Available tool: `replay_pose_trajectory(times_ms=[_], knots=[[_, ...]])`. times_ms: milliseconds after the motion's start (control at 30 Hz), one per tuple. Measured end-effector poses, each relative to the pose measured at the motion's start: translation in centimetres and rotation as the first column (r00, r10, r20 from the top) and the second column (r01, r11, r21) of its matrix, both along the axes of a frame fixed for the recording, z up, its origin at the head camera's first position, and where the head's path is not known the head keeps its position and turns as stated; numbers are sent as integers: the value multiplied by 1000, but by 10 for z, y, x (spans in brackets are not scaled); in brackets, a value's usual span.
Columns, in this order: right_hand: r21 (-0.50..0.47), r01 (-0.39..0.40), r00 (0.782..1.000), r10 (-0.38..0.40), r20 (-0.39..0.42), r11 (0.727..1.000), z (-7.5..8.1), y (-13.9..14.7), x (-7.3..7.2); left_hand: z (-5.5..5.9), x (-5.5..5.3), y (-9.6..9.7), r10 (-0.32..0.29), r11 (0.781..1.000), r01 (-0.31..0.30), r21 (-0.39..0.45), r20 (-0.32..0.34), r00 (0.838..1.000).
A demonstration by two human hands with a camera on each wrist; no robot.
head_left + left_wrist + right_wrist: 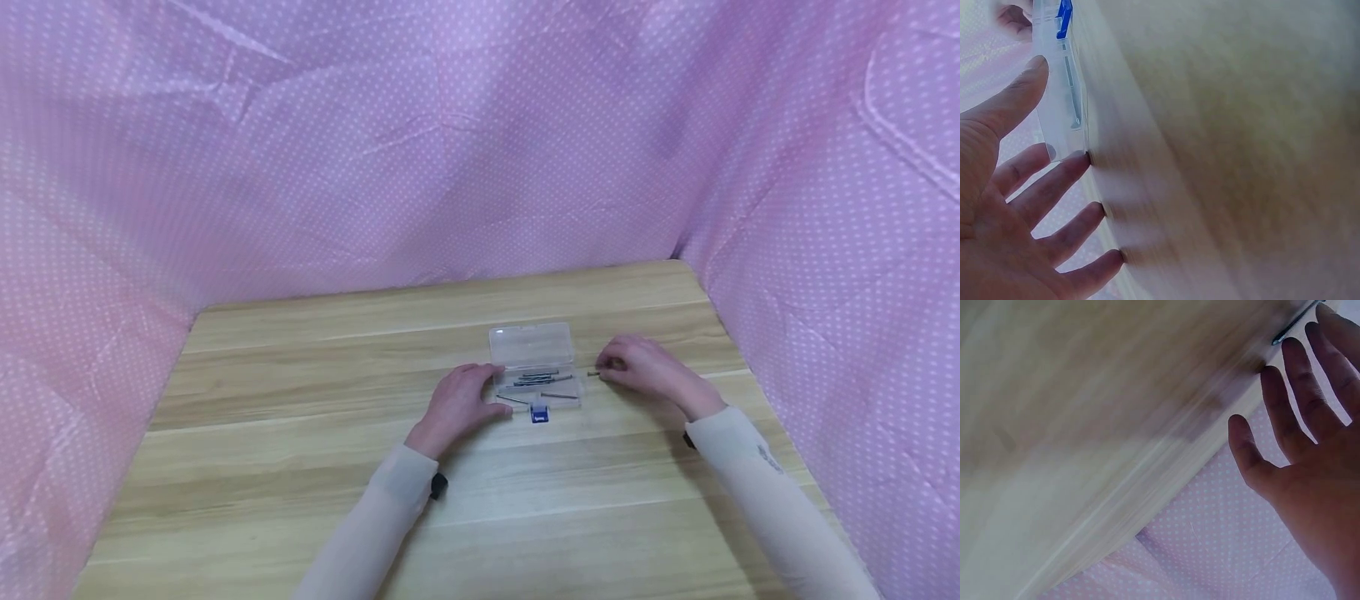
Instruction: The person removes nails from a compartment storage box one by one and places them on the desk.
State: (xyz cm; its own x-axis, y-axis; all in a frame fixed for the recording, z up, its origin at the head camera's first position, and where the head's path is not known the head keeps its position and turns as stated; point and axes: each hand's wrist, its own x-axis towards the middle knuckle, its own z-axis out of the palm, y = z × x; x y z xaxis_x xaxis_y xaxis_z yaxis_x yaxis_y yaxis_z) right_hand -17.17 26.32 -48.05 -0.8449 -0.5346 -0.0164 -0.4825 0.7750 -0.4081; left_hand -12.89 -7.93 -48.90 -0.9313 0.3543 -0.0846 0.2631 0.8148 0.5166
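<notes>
A clear plastic box point(501, 402) with a blue latch point(539, 414) lies with its lid point(531, 344) folded back on the table. Several long grey nails point(536, 379) lie inside, some bunched at the back and others apart near the front. My left hand point(459, 402) holds the box by its left end, thumb at the front corner and fingers at the back; in the left wrist view the other fingertips touch the table. To the right of the box, my right hand point(643, 367) pinches one end of a single nail point(592, 374) at the tabletop, its other end pointing toward the box.
The wood-grain table point(300, 467) has rounded back corners. Pink dotted cloth point(450, 167) hangs behind it and along both sides. A dark band point(438, 486) shows at the left wrist, another point(689, 440) at the right.
</notes>
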Motion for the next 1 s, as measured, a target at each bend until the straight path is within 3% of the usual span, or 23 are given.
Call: replay_pose_trajectory(times_ms=[567, 1000], knots=[[-78, 45, 999, -47, -25, 996, 9, 1, 21, -3, 1, 3, 22, 1000, -23, 5, 13, 1000], [-166, 33, 999, -37, -20, 986, 4, -12, 36, -5, 2, 5, 35, 999, -35, 15, 24, 999]])
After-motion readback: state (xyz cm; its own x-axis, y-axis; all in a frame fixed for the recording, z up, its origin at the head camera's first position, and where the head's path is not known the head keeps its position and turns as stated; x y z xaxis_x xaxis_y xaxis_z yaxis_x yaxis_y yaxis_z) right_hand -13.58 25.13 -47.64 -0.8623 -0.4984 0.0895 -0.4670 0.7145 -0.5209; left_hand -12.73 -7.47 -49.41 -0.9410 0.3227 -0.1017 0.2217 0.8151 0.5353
